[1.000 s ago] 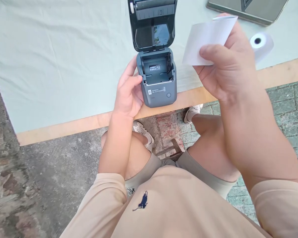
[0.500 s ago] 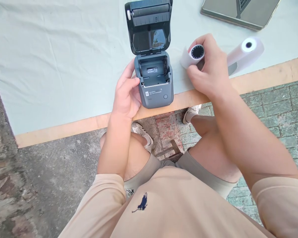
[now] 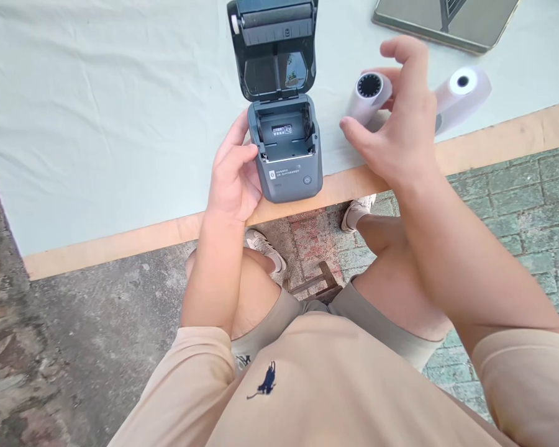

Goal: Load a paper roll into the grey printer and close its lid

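Printer [image 3: 284,149] stands at the front edge of the worktop [image 3: 112,245], before you, its lid [image 3: 277,56] tipped up and back; the bay inside lies exposed, with a small label printed in white on its back wall, and a round power button [image 3: 307,180] sits on the front face; your left hand [image 3: 235,180] has hold of the printer's left side, the thumb against the body and the other fingers curled along that side, partly hidden.

Your right hand [image 3: 407,124] is to the right of the printer, its fingers spread well apart around a white paper roll [image 3: 361,108], the thumb on the near side and the others beyond it; they are not closed on it, and whether any of them touches it I cannot tell; the roll stands on end on the pale cloth [image 3: 97,124], its dark, toothed core facing up, apart from the printer; a second paper roll [image 3: 475,99], with a smaller dark hole, is just to the right of that hand; a flat dark device [image 3: 442,22] lies farther back, cut off by the top of the view.

Below the worktop, a dark wooden frame [image 3: 323,279] shows between your knees; brick paving [image 3: 517,205] spreads on the right, rough grey ground [image 3: 97,329] on the left.
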Motion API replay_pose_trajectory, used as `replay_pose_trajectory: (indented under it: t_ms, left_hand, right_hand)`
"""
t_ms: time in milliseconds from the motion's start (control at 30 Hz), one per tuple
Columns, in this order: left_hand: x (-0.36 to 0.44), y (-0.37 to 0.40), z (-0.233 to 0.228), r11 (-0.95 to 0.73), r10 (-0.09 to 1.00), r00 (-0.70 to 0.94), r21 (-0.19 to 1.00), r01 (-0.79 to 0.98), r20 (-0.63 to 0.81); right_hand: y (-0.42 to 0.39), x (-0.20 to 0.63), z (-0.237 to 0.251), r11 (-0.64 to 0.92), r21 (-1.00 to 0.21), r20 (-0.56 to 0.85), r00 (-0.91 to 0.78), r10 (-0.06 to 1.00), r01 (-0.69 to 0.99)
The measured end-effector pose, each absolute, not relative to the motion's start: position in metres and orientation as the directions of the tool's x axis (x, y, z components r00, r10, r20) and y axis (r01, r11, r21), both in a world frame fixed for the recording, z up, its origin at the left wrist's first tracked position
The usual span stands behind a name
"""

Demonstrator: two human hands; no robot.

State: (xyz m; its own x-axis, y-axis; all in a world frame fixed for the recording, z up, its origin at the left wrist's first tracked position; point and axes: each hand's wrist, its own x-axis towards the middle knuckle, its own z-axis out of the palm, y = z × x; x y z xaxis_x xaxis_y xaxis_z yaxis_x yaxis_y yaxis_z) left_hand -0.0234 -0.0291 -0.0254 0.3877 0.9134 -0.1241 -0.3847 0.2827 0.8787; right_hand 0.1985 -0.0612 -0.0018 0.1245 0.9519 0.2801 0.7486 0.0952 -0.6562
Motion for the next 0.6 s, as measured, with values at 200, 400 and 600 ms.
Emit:
replay_pose_trajectory:
  t_ms: [200,400,600]
  left_hand:
    - [-0.022,-0.031,-0.022,0.275,0.914,0.383,0.898,-0.344,-0.134]
    - [-0.02,-0.034,-0.014,0.299,0.913,0.377,0.883,-0.363,-0.155]
    - [-0.021,-0.033,-0.016,0.347,0.907,0.348,0.889,-0.298,-0.237]
  right_hand:
    - [-0.091,0.228,0.014,0.131,-0.351,0.675,0.153,0.722,0.927]
    - [-0.083,0.25,-0.001,-0.205,-0.423,0.478,0.41,0.777,0.883]
    - [-0.071,0.244,0.004,-0.042,-0.659,0.448,0.436,0.781,0.751]
